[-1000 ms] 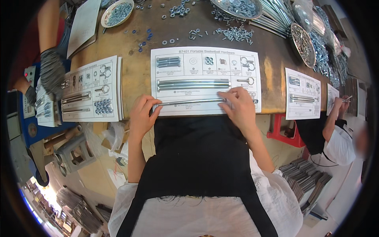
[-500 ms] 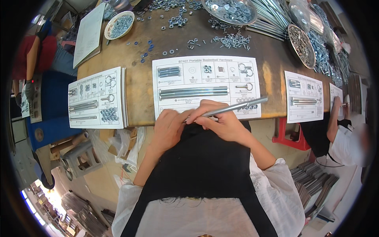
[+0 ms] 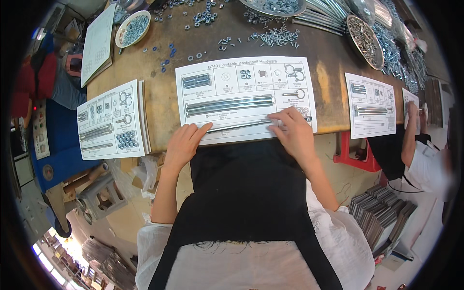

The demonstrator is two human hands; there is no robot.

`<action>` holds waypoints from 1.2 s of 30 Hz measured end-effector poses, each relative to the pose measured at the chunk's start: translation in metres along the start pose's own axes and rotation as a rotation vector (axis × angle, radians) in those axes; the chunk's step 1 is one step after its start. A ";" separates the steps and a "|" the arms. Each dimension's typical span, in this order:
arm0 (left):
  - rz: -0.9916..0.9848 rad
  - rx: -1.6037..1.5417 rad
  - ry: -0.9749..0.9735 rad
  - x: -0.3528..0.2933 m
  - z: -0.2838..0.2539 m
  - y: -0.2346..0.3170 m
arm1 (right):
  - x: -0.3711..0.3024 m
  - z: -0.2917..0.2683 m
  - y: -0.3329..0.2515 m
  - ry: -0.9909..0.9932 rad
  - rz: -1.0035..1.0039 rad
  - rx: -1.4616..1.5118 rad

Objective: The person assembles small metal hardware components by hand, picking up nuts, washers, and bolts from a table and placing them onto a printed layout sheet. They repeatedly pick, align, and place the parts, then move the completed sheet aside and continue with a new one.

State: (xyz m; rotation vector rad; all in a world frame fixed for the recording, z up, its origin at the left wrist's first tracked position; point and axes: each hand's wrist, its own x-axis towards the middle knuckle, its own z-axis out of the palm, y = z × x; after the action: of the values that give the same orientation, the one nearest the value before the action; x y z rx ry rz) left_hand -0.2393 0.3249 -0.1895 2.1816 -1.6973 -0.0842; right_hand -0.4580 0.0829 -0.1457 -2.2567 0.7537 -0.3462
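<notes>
A long silver metal rod [image 3: 240,125] lies crosswise on the lower part of a white printed hardware sheet [image 3: 290,67] at the table's near edge. At its left end, my left hand [image 3: 186,146] has thumb and fingertips against the rod. The thumb and index finger of my right hand [image 3: 296,133] pinch the other end. Printed bolts, nuts, washers and ring pins fill boxes on the sheet above the rod.
Similar sheets lie to the left [image 3: 108,123] and right [image 3: 369,106]. Farther back are a bowl of small parts [image 3: 133,29], loose screws [image 3: 275,37], a tray of washers [image 3: 275,6], long bolts [image 3: 321,17] and a dish of screws [image 3: 365,41]. A co-worker [image 3: 425,164] sits at the right.
My hands were close together, with the rod tilted up in my right hand. They have moved apart, and the rod now lies level along the sheet between them. The view has shifted slightly.
</notes>
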 end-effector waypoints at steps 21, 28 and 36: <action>-0.331 -0.452 0.254 0.024 -0.025 -0.018 | 0.059 -0.012 -0.007 0.005 -0.100 0.143; -0.439 -0.215 0.435 0.214 0.006 -0.119 | 0.272 0.073 -0.011 0.066 -0.435 0.005; -0.483 -0.179 0.402 0.248 0.044 -0.168 | 0.335 0.115 -0.002 0.074 -0.285 -0.012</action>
State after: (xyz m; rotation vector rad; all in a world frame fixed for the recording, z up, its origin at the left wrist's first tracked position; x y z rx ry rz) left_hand -0.0285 0.1129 -0.2412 2.2369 -0.8976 0.0706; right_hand -0.1400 -0.0561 -0.2173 -2.3768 0.4708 -0.5634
